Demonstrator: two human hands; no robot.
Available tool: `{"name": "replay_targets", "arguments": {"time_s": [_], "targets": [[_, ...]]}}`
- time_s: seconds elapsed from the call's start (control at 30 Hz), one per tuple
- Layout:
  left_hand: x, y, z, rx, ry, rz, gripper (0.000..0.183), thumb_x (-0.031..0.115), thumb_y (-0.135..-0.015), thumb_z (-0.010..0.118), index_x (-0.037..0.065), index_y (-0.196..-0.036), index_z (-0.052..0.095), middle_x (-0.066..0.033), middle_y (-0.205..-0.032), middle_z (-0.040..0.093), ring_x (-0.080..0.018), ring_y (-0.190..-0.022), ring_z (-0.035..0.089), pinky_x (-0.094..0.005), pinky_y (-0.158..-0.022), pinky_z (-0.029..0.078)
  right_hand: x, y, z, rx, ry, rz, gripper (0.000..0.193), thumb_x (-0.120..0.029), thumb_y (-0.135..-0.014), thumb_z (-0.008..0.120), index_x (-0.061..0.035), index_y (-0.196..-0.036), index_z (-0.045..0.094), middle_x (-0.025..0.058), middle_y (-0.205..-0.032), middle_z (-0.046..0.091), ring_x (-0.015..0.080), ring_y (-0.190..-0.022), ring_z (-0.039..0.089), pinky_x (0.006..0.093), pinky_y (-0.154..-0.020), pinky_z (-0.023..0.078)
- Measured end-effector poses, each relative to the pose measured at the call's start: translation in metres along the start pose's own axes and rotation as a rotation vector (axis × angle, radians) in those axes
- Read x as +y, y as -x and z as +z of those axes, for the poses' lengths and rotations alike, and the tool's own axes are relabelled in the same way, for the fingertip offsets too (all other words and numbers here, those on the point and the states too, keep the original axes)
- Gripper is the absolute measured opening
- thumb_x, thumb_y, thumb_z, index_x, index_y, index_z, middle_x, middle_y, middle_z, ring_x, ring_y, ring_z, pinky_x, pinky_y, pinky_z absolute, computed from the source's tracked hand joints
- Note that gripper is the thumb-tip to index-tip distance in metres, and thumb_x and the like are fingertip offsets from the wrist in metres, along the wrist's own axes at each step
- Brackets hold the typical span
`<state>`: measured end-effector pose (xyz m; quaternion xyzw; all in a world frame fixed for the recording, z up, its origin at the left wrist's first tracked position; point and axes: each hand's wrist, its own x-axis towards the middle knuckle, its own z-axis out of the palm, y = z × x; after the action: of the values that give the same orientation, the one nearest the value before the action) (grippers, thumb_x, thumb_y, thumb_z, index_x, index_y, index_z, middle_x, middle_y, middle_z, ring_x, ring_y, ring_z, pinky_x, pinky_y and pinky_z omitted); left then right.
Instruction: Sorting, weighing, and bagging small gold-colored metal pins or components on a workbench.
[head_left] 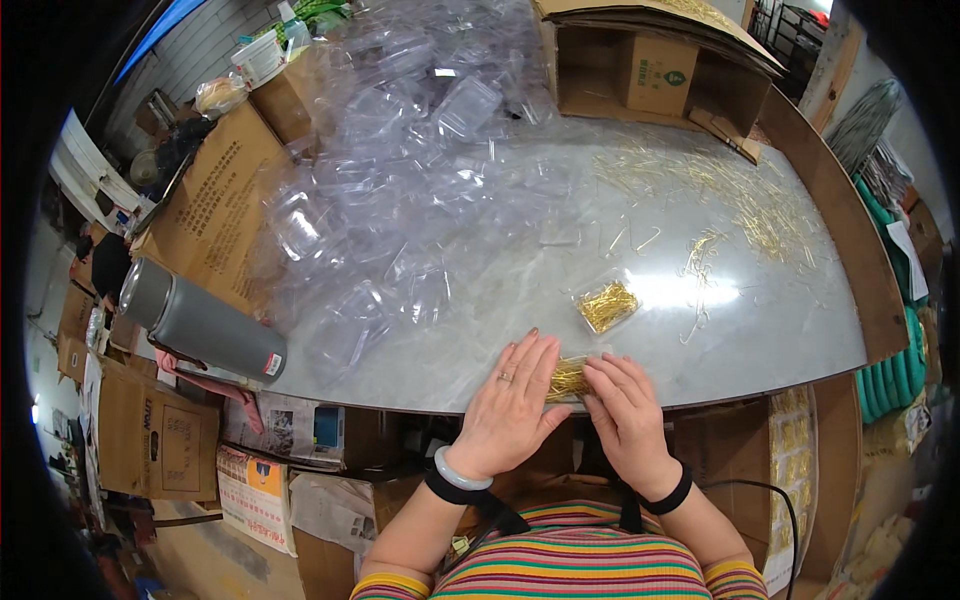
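A bundle of thin gold wire hooks (568, 381) lies near the front edge of the grey table, between my two hands. On its left, my left hand (508, 405) is open, its fingers stretched forward and lying flat, its thumb apart below the bundle. My right hand (627, 410) is closed at the bundle's right end, its bent fingers and thumb against the wires. Just beyond my hands is a small clear plastic box (606, 305), filled with the same gold hooks. Loose gold hooks (770, 215) are scattered over the right side of the table.
A big heap of clear plastic boxes (400, 170) covers the table's left and far side. A grey flask (205, 320) stands at the left edge. Cardboard (835, 200) walls the right side, and an open cardboard box (655, 75) sits at the back.
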<state>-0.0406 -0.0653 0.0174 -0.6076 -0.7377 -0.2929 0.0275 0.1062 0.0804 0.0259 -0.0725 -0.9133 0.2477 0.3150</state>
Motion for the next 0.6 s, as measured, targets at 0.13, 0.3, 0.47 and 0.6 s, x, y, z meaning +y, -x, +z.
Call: {"name": "replay_targets", "arguments": {"time_s": [0.13,0.3,0.47,0.6], "targets": [[0.001,-0.002,-0.001,0.032,0.043,-0.027,0.067,0.029,-0.095,0.067,-0.005,-0.147,0.04,-0.0245,-0.148,0.045,-0.0425,-0.142,0.04,-0.0504,-0.117,0.035,0.002,-0.006,0.003,0.046,-0.048,0.143,0.043,-0.002,-0.084,0.075,-0.0022,-0.125,0.065,0.0154,-0.122,0.065,0.0355,-0.112,0.06,0.0426,-0.097,0.048],[-0.002,-0.01,0.002,0.103,0.134,-0.041,0.053,0.02,-0.092,0.069,-0.005,-0.134,0.05,-0.0234,-0.14,0.049,-0.0436,-0.138,0.043,-0.0505,-0.114,0.039,0.011,-0.014,0.004,0.032,0.013,0.121,0.048,-0.002,-0.082,0.077,-0.0028,-0.128,0.063,0.0163,-0.12,0.064,0.0339,-0.109,0.059,0.041,-0.093,0.048],[0.002,-0.017,0.014,0.099,0.117,-0.019,0.045,0.014,-0.094,0.065,-0.005,-0.132,0.052,-0.0228,-0.138,0.05,-0.0432,-0.137,0.044,-0.0515,-0.115,0.038,0.001,-0.004,0.005,0.041,0.005,0.181,0.059,-0.008,-0.089,0.072,0.0016,-0.142,0.05,0.0215,-0.135,0.058,0.0406,-0.128,0.051,0.0495,-0.109,0.038],[0.002,-0.016,0.019,0.105,0.069,-0.003,0.042,0.01,-0.095,0.06,-0.005,-0.134,0.051,-0.0219,-0.138,0.05,-0.043,-0.136,0.045,-0.0517,-0.116,0.037,-0.012,0.005,0.007,-0.108,0.068,0.136,0.06,-0.01,-0.097,0.061,0.0053,-0.151,0.039,0.0246,-0.149,0.048,0.0443,-0.146,0.035,0.0546,-0.121,0.023]]}}
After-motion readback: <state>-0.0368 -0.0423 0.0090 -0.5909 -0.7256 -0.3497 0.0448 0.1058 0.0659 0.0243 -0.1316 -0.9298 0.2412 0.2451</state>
